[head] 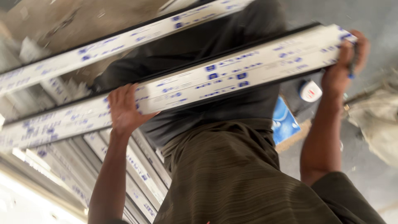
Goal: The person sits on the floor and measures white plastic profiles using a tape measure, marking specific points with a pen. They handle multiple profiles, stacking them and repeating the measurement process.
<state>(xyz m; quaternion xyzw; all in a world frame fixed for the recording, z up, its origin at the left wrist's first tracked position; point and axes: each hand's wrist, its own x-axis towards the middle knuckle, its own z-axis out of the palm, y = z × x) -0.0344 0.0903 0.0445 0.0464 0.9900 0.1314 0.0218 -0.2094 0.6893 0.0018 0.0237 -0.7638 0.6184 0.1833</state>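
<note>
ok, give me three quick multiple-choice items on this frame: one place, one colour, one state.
1. Where does the right hand hold the long white strip?
A. at its end
B. at its middle
C. not on it at all

2. What colour is the print on the strip's wrapping?
A. red
B. blue
C. green

3. How is the left hand set on the strip?
A. flat and open above it
B. hanging clear of it
C. fingers curled round its lower edge from below

Answers:
1. A, the right hand closes on the strip's far end by the floor.
2. B, blue marks run along the white film.
3. C, the left hand comes up from under, fingers wrapped over the edge.
</note>
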